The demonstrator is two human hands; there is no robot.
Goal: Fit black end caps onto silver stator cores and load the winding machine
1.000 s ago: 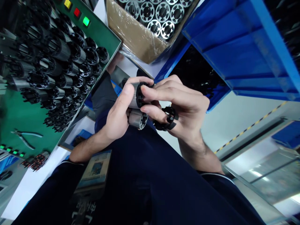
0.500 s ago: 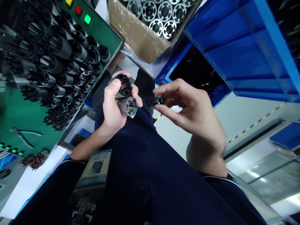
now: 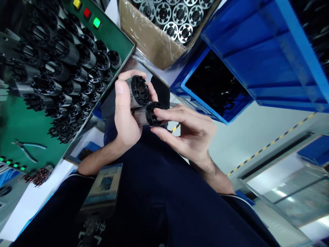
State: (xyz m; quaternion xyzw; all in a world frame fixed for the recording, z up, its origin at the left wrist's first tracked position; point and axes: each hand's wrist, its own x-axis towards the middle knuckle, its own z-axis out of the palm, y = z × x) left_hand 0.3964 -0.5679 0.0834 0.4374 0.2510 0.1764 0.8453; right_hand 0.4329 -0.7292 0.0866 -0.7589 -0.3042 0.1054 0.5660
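My left hand (image 3: pixel 124 113) grips two grey metal stator cores side by side, just above my lap. The upper core (image 3: pixel 137 91) carries a black plastic end cap facing the camera. The lower core (image 3: pixel 144 116) has a black plastic cap (image 3: pixel 152 114) on its end. My right hand (image 3: pixel 189 132) has its fingertips pressed on that lower cap, thumb below and index finger on top. Both forearms come out of dark blue sleeves.
A green bench (image 3: pixel 17 127) at left holds several rows of capped cores (image 3: pixel 59 61), blue-handled pliers (image 3: pixel 27 149) and coloured buttons (image 3: pixel 86 13). A cardboard box (image 3: pixel 151 37) of bare cores stands ahead. A blue bin (image 3: pixel 216 85) holds black plastic caps. A badge (image 3: pixel 104 187) hangs on my chest.
My right hand has brought the black cap from the right onto the end of the lower core. My left hand has turned both cores slightly toward it.
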